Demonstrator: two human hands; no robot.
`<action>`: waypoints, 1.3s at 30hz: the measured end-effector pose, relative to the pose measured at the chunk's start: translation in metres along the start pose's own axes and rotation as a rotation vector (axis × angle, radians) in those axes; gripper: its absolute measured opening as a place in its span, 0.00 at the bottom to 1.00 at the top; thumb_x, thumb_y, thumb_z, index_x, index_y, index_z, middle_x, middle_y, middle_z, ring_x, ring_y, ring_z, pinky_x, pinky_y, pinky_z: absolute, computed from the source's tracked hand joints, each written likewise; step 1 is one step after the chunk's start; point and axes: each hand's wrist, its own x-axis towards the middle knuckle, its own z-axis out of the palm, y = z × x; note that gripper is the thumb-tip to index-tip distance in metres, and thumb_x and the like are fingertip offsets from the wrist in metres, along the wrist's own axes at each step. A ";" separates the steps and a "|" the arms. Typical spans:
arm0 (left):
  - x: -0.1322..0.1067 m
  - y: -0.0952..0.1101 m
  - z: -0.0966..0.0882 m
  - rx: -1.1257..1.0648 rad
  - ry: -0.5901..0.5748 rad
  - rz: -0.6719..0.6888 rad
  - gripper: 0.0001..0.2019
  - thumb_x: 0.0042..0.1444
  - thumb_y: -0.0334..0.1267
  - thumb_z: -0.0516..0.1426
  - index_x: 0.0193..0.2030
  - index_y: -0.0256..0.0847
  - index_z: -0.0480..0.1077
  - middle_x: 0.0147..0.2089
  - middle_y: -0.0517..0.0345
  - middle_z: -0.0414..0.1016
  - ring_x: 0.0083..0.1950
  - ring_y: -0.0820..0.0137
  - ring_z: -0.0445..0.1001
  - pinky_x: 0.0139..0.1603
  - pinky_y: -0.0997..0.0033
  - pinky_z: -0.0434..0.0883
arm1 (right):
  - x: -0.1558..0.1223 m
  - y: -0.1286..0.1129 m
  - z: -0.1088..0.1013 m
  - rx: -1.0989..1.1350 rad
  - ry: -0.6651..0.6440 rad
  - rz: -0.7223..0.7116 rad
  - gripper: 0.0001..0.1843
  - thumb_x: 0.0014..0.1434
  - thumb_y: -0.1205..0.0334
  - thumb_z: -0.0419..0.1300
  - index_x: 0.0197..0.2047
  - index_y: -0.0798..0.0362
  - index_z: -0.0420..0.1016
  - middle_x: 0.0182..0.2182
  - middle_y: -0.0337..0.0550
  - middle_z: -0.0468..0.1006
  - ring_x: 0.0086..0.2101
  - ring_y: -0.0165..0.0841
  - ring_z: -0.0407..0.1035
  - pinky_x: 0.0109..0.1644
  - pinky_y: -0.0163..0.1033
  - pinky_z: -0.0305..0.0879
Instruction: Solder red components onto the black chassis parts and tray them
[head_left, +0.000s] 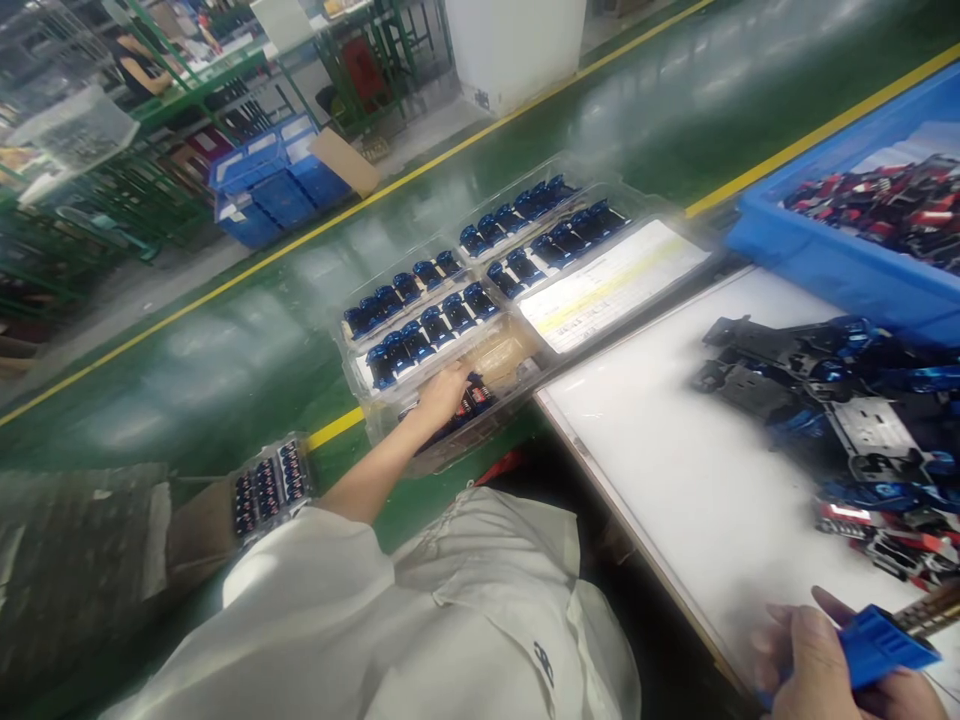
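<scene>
My left hand [442,398] reaches down into the near compartment of a clear plastic tray [360,410]. Its fingers close around one of the small blue-and-black parts [478,393] with red-and-white markings; the fingertips are partly hidden. Further compartments hold rows of glossy blue-and-black parts [412,340]. At the bottom right, my right hand [814,665] is closed around a blue plastic piece [885,645], above the white tabletop [645,460]. A brownish metallic strip [934,610] shows beside that piece; whether they are joined is unclear.
Black and blue chassis-like assemblies [847,400] are heaped on the table's right side. Behind them stands a blue bin [765,225] of red and black parts. A printed sheet [607,285] lies on the tray. Another filled tray [270,490] sits lower left. A person [139,70] works far off.
</scene>
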 end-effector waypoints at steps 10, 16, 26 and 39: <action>-0.006 0.019 -0.052 0.045 0.110 0.044 0.20 0.62 0.25 0.50 0.58 0.38 0.71 0.57 0.46 0.77 0.58 0.60 0.75 0.61 0.59 0.71 | 0.005 0.010 -0.005 0.042 -0.023 -0.071 0.26 0.54 0.52 0.68 0.54 0.54 0.78 0.28 0.40 0.73 0.22 0.29 0.65 0.19 0.29 0.63; 0.012 0.102 -0.082 -0.190 0.398 0.184 0.15 0.65 0.35 0.52 0.54 0.40 0.75 0.52 0.51 0.80 0.52 0.62 0.78 0.57 0.63 0.73 | 0.006 -0.009 -0.007 -0.032 -0.066 -0.005 0.30 0.49 0.44 0.65 0.47 0.60 0.78 0.21 0.40 0.72 0.18 0.30 0.60 0.18 0.35 0.59; 0.058 0.231 -0.034 -0.420 0.237 0.604 0.13 0.63 0.31 0.53 0.50 0.42 0.75 0.50 0.52 0.80 0.53 0.63 0.77 0.59 0.62 0.72 | 0.008 0.012 -0.043 -0.130 0.150 0.065 0.29 0.58 0.38 0.59 0.50 0.53 0.78 0.29 0.42 0.78 0.31 0.40 0.69 0.38 0.42 0.65; 0.091 0.260 -0.016 -0.222 0.198 0.796 0.18 0.61 0.36 0.58 0.58 0.41 0.69 0.58 0.44 0.72 0.60 0.55 0.71 0.63 0.49 0.69 | 0.015 0.012 -0.041 -0.037 0.195 0.067 0.29 0.56 0.36 0.59 0.46 0.53 0.79 0.43 0.44 0.81 0.49 0.46 0.70 0.54 0.43 0.65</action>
